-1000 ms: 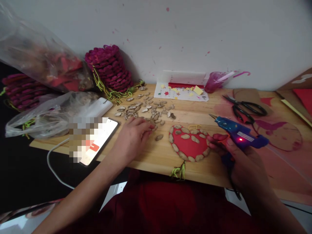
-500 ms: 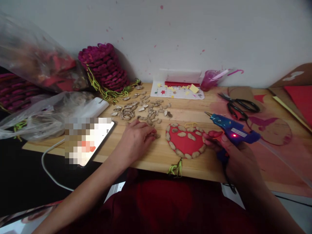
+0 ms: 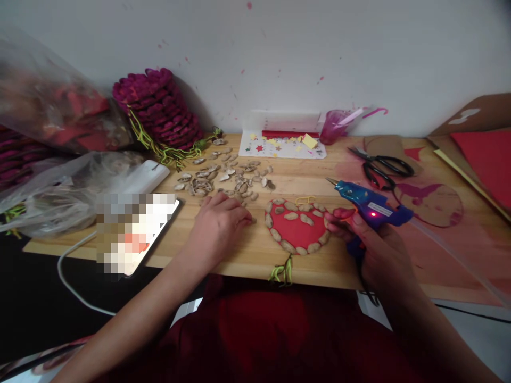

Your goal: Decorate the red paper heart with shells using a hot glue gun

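My right hand [image 3: 383, 250] is wrapped around a blue hot glue gun [image 3: 367, 205] with a lit red light, its nozzle pointing up and left. The fingertips of that hand reach the right edge of a red heart [image 3: 299, 231]. Peanut shells line the heart's border, with a few more in its upper part; a green yarn tassel [image 3: 282, 271] hangs from its tip and a yellow loop stands at its top. Left of the heart, my left hand [image 3: 217, 226] rests low over the table, fingers curled together at a peanut shell [image 3: 252, 219] mostly hidden by the fingertips.
Loose peanut shells [image 3: 203, 183] lie behind my left hand. A phone [image 3: 154, 234] and plastic bags [image 3: 67, 191] are at left, beside a purple woven basket [image 3: 159, 111]. Black-handled scissors [image 3: 383, 166], a purple cup [image 3: 333, 127] and red sheets [image 3: 487, 165] lie at right and back.
The whole view has shifted slightly, so things appear a little further left. Both hands keep nearly the same pose, and the glue gun stays in my right hand.
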The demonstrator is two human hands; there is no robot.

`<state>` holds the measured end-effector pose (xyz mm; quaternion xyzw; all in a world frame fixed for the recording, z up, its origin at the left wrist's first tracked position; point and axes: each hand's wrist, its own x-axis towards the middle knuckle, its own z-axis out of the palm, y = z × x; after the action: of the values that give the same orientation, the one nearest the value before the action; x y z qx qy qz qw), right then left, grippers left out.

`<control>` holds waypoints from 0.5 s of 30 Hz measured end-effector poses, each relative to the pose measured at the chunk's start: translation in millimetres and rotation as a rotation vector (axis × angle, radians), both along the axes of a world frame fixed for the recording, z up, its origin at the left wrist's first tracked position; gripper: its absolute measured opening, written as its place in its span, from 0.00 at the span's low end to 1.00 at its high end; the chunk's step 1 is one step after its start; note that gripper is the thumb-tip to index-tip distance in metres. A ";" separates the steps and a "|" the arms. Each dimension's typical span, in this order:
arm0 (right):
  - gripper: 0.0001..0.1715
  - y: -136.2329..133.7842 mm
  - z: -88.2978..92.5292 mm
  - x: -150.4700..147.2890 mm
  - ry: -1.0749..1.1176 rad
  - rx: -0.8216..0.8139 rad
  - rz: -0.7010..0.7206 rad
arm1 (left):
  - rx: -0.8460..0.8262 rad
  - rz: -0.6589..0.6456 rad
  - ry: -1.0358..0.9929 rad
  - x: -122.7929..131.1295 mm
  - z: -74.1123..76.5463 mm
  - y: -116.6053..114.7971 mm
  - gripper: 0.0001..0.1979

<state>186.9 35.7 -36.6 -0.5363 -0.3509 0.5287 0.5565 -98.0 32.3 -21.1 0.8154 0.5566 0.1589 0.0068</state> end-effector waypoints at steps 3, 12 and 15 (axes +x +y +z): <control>0.12 -0.1 -0.8 -0.4 0.012 0.001 -0.003 | 0.035 -0.023 0.043 -1.5 -1.7 -0.9 0.08; 0.13 0.5 -3.8 0.8 0.040 0.020 0.001 | 0.123 -0.156 0.049 -6.7 -8.5 -4.0 0.08; 0.12 -0.1 -3.7 0.7 0.053 0.030 0.002 | 0.160 -0.149 0.038 -5.7 -8.6 -2.4 0.09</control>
<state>187.6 35.5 -40.3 -0.5135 -0.3446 0.5378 0.5730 -103.7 29.9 -29.7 0.8552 0.4802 0.1866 -0.0570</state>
